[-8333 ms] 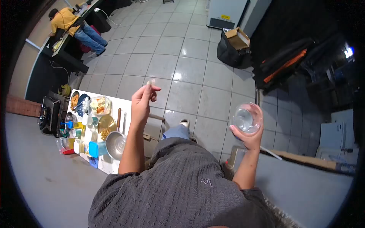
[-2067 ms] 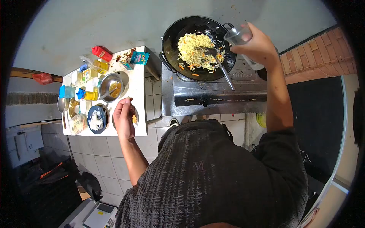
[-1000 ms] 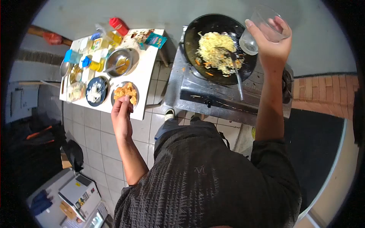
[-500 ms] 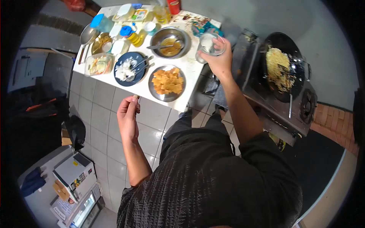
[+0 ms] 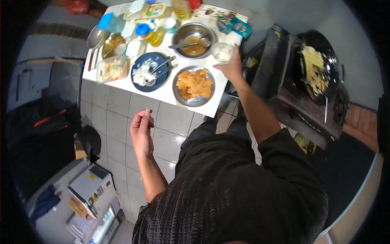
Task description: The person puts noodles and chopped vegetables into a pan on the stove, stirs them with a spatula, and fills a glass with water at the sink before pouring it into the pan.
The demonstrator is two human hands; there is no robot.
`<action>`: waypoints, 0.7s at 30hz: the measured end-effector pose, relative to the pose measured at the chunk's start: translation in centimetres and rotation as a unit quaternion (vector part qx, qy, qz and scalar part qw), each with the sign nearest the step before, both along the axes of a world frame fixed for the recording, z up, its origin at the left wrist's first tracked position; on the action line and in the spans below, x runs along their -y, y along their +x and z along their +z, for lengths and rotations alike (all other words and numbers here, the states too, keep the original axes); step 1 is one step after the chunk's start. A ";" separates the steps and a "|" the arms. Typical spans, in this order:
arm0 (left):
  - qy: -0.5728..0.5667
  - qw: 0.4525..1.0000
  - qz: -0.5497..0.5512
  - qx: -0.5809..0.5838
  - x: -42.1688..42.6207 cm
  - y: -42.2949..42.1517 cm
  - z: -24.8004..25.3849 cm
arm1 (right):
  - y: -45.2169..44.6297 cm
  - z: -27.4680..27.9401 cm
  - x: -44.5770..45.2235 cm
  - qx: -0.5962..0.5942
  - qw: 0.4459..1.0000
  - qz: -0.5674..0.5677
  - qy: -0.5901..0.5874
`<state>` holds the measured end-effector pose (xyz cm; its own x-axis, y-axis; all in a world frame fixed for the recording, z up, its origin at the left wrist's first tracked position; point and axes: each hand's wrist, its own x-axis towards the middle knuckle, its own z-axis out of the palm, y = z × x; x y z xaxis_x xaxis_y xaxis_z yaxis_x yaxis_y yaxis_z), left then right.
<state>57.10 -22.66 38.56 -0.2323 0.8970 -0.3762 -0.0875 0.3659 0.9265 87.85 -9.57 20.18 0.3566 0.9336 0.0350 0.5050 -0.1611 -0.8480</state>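
Observation:
My right hand point(image 5: 231, 68) is wrapped round a clear glass cup point(image 5: 223, 53) with a little whitish stuff in it, at the right edge of the white table point(image 5: 162, 96). The thumb is on the near side and the fingers on the far side. My left hand point(image 5: 142, 129) is held in front of the table's near edge, over the floor, thumb and fingers pinched together; whatever they may hold is too small to make out. Closest to the right hand are a metal plate of orange-brown chip-like pieces point(image 5: 195, 84) and a steel bowl point(image 5: 177, 37) with yellowish liquid and a spoon.
A dark blue plate point(image 5: 138, 67) carries white food and cutlery. Behind it stand a blue-capped oil bottle point(image 5: 153, 37) and several tubs. On the right, a black wok point(image 5: 332, 65) with yellowish food and a spatula sits on the stove point(image 5: 284, 91). A green packet point(image 5: 240, 27) lies at the back.
My right hand has lowered the glass cup onto or close to the table's right edge. The view has shifted, so the table sits further right. My left hand keeps its pinch.

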 end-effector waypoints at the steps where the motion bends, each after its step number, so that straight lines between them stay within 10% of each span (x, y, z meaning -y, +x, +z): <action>1: 0.007 1.000 -0.009 0.002 -0.5 0.5 0.0 | 0.1 1.7 0.9 0.005 0.999 0.005 -0.038; 5: 0.036 0.996 -0.067 0.045 -2.8 3.8 0.3 | 4.8 12.8 7.7 0.017 0.994 0.062 -0.084; 8: 0.044 0.987 -0.139 0.060 -4.8 7.7 -0.2 | 11.1 19.6 14.2 0.060 0.988 -0.127 -0.065; 14: 0.041 0.959 -0.274 0.057 -6.7 19.5 0.7 | 27.8 18.4 25.6 0.364 0.854 -0.355 -0.114; 21: 0.081 0.945 -0.303 0.091 -3.9 31.4 2.2 | 34.0 16.6 25.9 0.090 0.952 -0.187 -0.226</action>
<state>88.55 -18.74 40.77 0.3979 0.8939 -0.2066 -0.0712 0.2547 0.9644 121.85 -35.46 36.74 0.6932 0.6766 -0.2483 0.4716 -0.6863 -0.5537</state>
